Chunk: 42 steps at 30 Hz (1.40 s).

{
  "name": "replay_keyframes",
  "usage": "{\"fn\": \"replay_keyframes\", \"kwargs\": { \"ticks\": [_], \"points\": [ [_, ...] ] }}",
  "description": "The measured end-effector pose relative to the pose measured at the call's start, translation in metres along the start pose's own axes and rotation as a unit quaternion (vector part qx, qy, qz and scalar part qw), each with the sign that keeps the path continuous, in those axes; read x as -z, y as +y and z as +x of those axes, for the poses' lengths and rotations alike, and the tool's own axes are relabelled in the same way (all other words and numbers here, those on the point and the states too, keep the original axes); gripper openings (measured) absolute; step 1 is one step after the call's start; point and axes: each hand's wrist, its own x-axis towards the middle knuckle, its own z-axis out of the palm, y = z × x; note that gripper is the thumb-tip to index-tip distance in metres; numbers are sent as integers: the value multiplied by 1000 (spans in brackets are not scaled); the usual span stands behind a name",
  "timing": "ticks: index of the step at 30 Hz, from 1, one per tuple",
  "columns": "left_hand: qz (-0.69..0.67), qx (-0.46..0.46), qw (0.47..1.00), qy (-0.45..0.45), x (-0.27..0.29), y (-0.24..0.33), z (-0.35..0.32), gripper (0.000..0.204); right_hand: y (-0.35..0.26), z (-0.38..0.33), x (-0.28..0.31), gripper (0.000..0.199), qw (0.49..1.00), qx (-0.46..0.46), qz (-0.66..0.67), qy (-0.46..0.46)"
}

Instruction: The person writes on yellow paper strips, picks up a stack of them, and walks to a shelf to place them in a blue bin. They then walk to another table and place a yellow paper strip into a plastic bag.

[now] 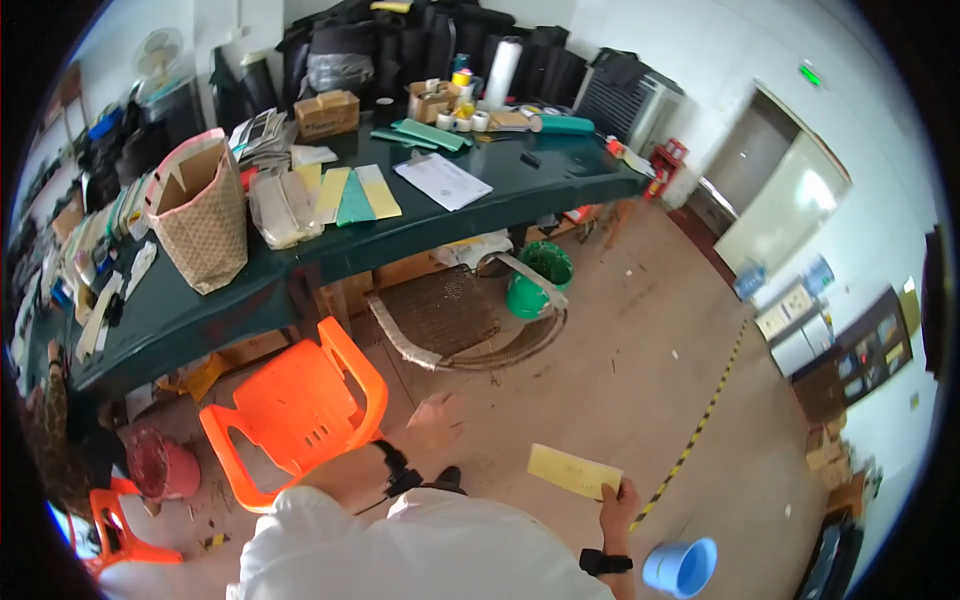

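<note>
My right hand [622, 503] grips one end of a flat yellow rectangular piece [570, 470], which looks like card or thin sheet material with faint markings. It is held out over the floor, and a black band [605, 562] circles that wrist. Smeared by motion, my left hand [433, 418] is in front of me, just right of an orange plastic chair [300, 400]; its fingers cannot be made out. On the dark green table [420, 235] lie more yellow pieces [380, 192], a green piece [355, 200] and a clipboard with white paper [443, 181].
A metal-framed chair [440, 310] and a green bucket [540, 280] stand by the table. A blue bucket [680, 568] is at lower right, a red bucket [165, 465] at left. A patterned bag [200, 215] stands on the table. Another person's sleeve [55, 430] shows far left.
</note>
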Motion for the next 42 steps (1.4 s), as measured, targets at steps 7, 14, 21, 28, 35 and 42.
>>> {"fn": "replay_keyframes", "kwargs": {
  "ticks": [7, 14, 21, 28, 35, 42],
  "points": [
    [281, -19, 948, 149, -55, -50, 142, 55, 2, 184, 17, 15, 998, -14, 60, 24],
    [230, 146, 960, -64, -50, -32, 163, 48, 41, 390, -6, 18, 994, -35, 82, -66],
    [241, 224, 941, -82, -44, -14, 168, 59, 53, 627, -53, 18, 978, 116, -31, -168],
    [305, 313, 897, -65, -44, 11, 120, 48, -34, 766, -113, 15, 929, 115, 167, -311],
    [303, 511, 760, -264, -45, 9, 108, 40, -86, 819, -181, 18, 894, 62, 212, -390],
    [168, 752, 580, -264, -57, -97, 190, 58, -148, 881, -277, 18, 874, 84, 238, -415]
  ]
}}
